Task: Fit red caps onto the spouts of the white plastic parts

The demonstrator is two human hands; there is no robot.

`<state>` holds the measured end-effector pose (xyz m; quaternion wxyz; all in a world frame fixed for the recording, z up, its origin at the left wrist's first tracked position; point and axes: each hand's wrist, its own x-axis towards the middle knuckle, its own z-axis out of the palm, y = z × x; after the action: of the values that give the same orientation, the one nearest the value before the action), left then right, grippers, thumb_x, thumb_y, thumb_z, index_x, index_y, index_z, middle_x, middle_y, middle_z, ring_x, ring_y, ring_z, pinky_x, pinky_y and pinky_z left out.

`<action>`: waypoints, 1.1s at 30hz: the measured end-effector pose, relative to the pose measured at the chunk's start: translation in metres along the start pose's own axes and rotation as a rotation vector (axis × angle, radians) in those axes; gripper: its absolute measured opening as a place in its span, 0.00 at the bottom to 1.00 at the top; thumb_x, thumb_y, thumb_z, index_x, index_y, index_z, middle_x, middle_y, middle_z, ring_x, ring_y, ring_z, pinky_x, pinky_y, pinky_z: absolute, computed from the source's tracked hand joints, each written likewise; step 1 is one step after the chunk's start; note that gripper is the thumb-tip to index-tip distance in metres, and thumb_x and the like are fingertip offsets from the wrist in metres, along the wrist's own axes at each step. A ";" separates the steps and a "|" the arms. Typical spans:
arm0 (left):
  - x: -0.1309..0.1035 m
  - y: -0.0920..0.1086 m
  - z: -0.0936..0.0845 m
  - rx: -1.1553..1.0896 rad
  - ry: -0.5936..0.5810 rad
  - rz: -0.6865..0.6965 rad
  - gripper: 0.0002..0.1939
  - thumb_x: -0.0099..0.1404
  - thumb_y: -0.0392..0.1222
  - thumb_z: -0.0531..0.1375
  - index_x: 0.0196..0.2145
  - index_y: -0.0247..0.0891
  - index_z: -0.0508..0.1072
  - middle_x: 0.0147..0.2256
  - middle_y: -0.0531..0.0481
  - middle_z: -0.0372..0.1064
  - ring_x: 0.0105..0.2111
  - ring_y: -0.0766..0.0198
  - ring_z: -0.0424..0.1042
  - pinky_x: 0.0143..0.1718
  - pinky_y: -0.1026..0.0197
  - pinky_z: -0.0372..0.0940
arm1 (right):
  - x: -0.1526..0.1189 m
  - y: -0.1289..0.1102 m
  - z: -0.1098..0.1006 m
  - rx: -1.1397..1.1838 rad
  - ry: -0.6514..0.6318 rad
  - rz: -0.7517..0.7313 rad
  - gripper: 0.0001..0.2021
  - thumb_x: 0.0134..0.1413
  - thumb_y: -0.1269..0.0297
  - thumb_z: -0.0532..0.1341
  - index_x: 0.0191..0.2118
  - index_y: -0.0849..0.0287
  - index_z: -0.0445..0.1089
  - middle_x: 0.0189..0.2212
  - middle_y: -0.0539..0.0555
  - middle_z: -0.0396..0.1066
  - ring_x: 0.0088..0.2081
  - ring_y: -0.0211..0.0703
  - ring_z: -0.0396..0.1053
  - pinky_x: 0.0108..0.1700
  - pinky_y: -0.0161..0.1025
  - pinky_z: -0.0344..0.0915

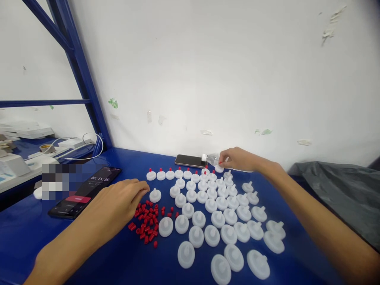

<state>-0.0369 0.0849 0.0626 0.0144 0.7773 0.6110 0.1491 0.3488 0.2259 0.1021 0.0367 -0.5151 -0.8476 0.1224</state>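
My right hand (234,159) reaches to the far side of the table. Its thumb and fingers pinch a small red cap (220,162) at the top of a round white nozzle lid (219,169). My left hand (126,198) hovers beside a pile of loose red caps (147,221), fingertips pressed together; whatever they hold is hidden. Just right of those fingertips stands an uncapped white nozzle lid (155,195). Several lids in the back row, such as this lid (170,174), carry red caps on their nozzles. Many uncapped lids (212,235) spread across the middle and right.
A phone showing a timer (99,182) lies left, beyond my left forearm. Another phone (190,160) and a clear bottle (211,158) lie near the wall. A blue frame (80,71) rises at left, with boxes and cables behind. Dark plastic sheeting (335,194) lies right.
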 end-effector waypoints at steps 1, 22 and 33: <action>0.001 0.002 -0.002 0.024 -0.005 -0.005 0.22 0.76 0.46 0.46 0.45 0.45 0.81 0.49 0.44 0.81 0.49 0.44 0.79 0.50 0.45 0.68 | -0.002 -0.003 -0.003 0.001 0.044 0.000 0.11 0.69 0.56 0.63 0.45 0.58 0.74 0.46 0.57 0.78 0.47 0.48 0.76 0.52 0.49 0.71; -0.029 0.059 -0.014 -0.286 0.183 0.222 0.20 0.79 0.52 0.48 0.35 0.44 0.73 0.33 0.49 0.77 0.29 0.59 0.74 0.30 0.60 0.64 | -0.070 -0.188 0.001 -0.064 0.178 -0.584 0.29 0.62 0.43 0.69 0.58 0.57 0.65 0.32 0.50 0.78 0.29 0.45 0.73 0.30 0.38 0.58; -0.032 0.066 -0.015 -0.612 0.178 0.095 0.26 0.78 0.57 0.49 0.25 0.42 0.65 0.23 0.55 0.63 0.23 0.65 0.59 0.24 0.61 0.59 | -0.066 -0.192 0.003 -0.144 0.282 -0.683 0.16 0.71 0.51 0.63 0.42 0.60 0.78 0.38 0.56 0.78 0.40 0.45 0.74 0.39 0.41 0.66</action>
<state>0.0149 0.0356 0.0831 0.1869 0.7485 0.4996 0.3939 0.2131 0.0831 0.1502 0.1553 -0.2159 -0.9636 -0.0287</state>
